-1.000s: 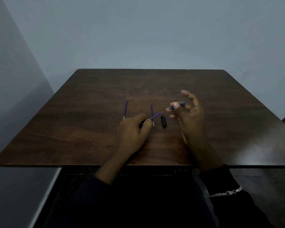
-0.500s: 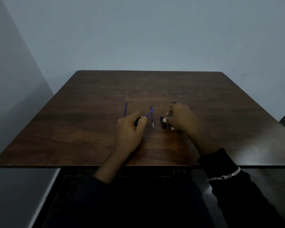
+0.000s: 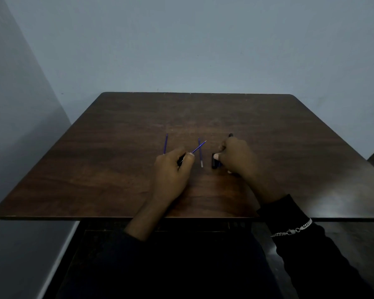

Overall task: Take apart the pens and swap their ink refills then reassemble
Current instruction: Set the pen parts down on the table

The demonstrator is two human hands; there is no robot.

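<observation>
While its thumb and forefinger pinch a dark pen piece, the left hand rests low over the wooden table, and a thin blue refill sticks out of that piece, slanting up and to the right beyond the fingertips. Just beside it, the refill's raised tip crosses in front of a second blue refill, which lies flat on the table pointing away from the person, its pale end nearest them. To the left of the left hand, a third blue refill lies on the wood, its near end hidden behind the knuckles. The right hand is curled knuckles-up on the table to the right of the middle refill, fingers drawn together around something; a dark rounded tip pokes out past its far side, and whether that belongs to a whole pen barrel cannot be told. At its thumb lies a short black pen part, touching or nearly touching the thumbnail, with a sliver of blue just beside it under the palm. A dark sleeve covers the right forearm, and a silver chain bracelet lies over it.
</observation>
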